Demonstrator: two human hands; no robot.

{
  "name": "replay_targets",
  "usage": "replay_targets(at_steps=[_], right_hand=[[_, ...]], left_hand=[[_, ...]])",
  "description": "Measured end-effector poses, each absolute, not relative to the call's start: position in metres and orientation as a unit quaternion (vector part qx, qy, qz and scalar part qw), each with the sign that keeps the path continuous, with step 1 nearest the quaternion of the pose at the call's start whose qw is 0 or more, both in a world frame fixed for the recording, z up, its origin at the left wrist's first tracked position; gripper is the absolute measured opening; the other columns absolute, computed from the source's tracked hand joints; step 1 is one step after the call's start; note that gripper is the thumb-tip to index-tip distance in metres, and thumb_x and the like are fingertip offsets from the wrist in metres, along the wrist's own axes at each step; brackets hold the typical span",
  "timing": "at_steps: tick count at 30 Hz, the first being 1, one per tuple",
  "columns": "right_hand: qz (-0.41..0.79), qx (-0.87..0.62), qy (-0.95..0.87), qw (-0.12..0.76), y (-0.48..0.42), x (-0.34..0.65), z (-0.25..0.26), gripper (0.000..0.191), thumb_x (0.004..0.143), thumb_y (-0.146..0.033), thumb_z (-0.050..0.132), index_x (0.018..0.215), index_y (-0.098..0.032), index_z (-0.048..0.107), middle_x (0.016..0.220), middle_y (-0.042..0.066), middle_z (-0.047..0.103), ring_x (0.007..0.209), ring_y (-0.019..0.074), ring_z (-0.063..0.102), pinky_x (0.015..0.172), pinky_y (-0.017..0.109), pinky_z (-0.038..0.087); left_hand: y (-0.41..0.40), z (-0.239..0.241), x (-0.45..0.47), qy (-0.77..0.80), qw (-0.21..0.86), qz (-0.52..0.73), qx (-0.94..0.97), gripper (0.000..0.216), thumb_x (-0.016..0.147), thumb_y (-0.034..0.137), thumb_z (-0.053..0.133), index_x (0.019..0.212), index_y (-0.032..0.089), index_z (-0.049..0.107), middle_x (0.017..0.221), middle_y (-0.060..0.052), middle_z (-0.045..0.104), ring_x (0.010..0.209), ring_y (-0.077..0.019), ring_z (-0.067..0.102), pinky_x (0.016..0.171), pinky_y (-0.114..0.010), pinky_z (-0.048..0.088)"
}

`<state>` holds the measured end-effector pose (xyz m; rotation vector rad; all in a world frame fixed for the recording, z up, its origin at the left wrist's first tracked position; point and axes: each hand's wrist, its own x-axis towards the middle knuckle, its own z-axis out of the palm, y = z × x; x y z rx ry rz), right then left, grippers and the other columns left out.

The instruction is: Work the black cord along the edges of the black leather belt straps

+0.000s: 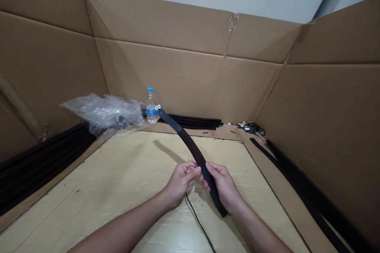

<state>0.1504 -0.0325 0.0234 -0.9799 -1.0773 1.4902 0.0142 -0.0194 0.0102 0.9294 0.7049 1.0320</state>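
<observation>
A long black foam tube (192,146) is held slanting over the middle of the board. Its far part is a greyer sleeve ending in a small silvery metal piece (158,108). My right hand (224,185) wraps the lower part of the tube from the right, fingers closed. On the left edge of the tube, my left hand (179,182) pinches with thumb and forefinger. A thin black cable (197,217) runs from under my left hand toward the bottom edge; whether those fingers also grip it is hidden.
Cardboard walls (160,67) enclose the pale wooden board (118,182). At the back stand a water bottle (152,112), a crumpled plastic bag (109,112) and black tubes (192,120). More tubes lie left (44,162) and right (297,189). Tangled black wires (252,128) sit in the back right corner.
</observation>
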Motion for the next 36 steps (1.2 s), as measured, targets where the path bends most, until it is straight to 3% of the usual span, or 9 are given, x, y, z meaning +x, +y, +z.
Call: replay_targets(at_steps=[2, 6, 11, 15, 18, 22, 26, 33, 36], right_hand=[[0.618, -0.409, -0.433, 0.513, -0.034, 0.149, 0.023, 0.041, 0.071, -0.054, 0.069, 0.069, -0.014, 0.061, 0.054, -0.002, 0.055, 0.042, 0.0061, 0.043, 0.039, 0.018, 0.029], [0.615, -0.420, -0.433, 0.508, -0.036, 0.148, 0.023, 0.043, 0.070, -0.055, 0.070, 0.068, -0.014, 0.059, 0.053, -0.002, 0.053, 0.041, 0.0059, 0.042, 0.038, 0.018, 0.028], [0.626, -0.425, -0.418, 0.503, -0.038, 0.146, 0.028, 0.043, 0.069, -0.054, 0.070, 0.069, -0.014, 0.058, 0.055, -0.002, 0.053, 0.041, 0.0053, 0.040, 0.038, 0.018, 0.027], [0.655, -0.421, -0.381, 0.498, -0.039, 0.144, 0.031, 0.042, 0.066, -0.053, 0.073, 0.073, -0.014, 0.057, 0.054, -0.003, 0.052, 0.040, 0.0041, 0.037, 0.038, 0.017, 0.023], [0.665, -0.417, -0.368, 0.498, -0.039, 0.144, 0.030, 0.041, 0.067, -0.051, 0.073, 0.072, -0.014, 0.056, 0.054, -0.003, 0.052, 0.040, 0.0038, 0.037, 0.038, 0.016, 0.022], [0.698, -0.383, -0.331, 0.506, -0.038, 0.147, 0.032, 0.037, 0.067, -0.045, 0.076, 0.077, -0.013, 0.060, 0.054, -0.003, 0.052, 0.041, 0.0031, 0.036, 0.038, 0.015, 0.022], [0.724, -0.366, -0.300, 0.502, -0.035, 0.152, 0.035, 0.036, 0.064, -0.039, 0.080, 0.081, -0.011, 0.064, 0.054, -0.003, 0.051, 0.041, 0.0024, 0.036, 0.038, 0.014, 0.021], [0.697, -0.378, -0.336, 0.509, -0.034, 0.155, 0.037, 0.031, 0.070, -0.039, 0.075, 0.079, -0.011, 0.067, 0.057, 0.002, 0.059, 0.043, 0.0068, 0.045, 0.039, 0.017, 0.031], [0.708, -0.365, -0.339, 0.500, -0.035, 0.157, 0.038, 0.027, 0.072, -0.035, 0.072, 0.079, -0.010, 0.068, 0.062, 0.006, 0.064, 0.048, 0.0099, 0.052, 0.043, 0.019, 0.038]], left_hand=[[-0.021, 0.013, 0.015, 0.307, 0.706, 0.473, 0.429, 0.038, 0.064, 0.040, 0.079, 0.074, 0.015, 0.053, 0.052, 0.003, 0.060, 0.031, -0.0013, 0.033, 0.034, -0.016, 0.019], [-0.024, 0.017, 0.019, 0.290, 0.692, 0.486, 0.448, 0.037, 0.064, 0.039, 0.079, 0.071, 0.015, 0.053, 0.053, -0.001, 0.063, 0.044, -0.0145, 0.059, 0.047, -0.024, 0.044], [-0.025, 0.014, 0.022, 0.293, 0.672, 0.499, 0.461, 0.035, 0.070, 0.043, 0.073, 0.074, 0.014, 0.054, 0.056, -0.002, 0.065, 0.049, -0.0182, 0.063, 0.053, -0.030, 0.049], [-0.021, 0.013, 0.020, 0.315, 0.664, 0.492, 0.466, 0.036, 0.068, 0.043, 0.075, 0.073, 0.013, 0.056, 0.057, -0.003, 0.065, 0.048, -0.0144, 0.060, 0.049, -0.024, 0.043], [-0.018, 0.016, 0.014, 0.323, 0.676, 0.478, 0.459, 0.038, 0.064, 0.043, 0.078, 0.067, 0.012, 0.056, 0.054, -0.003, 0.063, 0.041, -0.0073, 0.048, 0.040, -0.018, 0.030], [-0.014, 0.024, 0.005, 0.315, 0.740, 0.426, 0.415, 0.039, 0.064, 0.044, 0.078, 0.070, 0.012, 0.056, 0.040, 0.010, 0.039, 0.034, -0.0001, 0.015, 0.036, -0.017, 0.006], [-0.014, 0.030, 0.003, 0.296, 0.774, 0.416, 0.375, 0.037, 0.067, 0.042, 0.076, 0.080, 0.011, 0.059, 0.040, 0.014, 0.022, 0.037, -0.0010, 0.006, 0.037, -0.018, 0.001], [-0.016, 0.030, 0.003, 0.284, 0.787, 0.422, 0.350, 0.034, 0.064, 0.036, 0.079, 0.076, 0.010, 0.060, 0.040, 0.013, 0.026, 0.036, -0.0001, 0.008, 0.036, -0.018, 0.001], [-0.017, 0.030, 0.003, 0.302, 0.770, 0.437, 0.354, 0.031, 0.062, 0.032, 0.081, 0.068, 0.011, 0.058, 0.043, 0.008, 0.042, 0.035, 0.0011, 0.014, 0.036, -0.018, 0.003]])
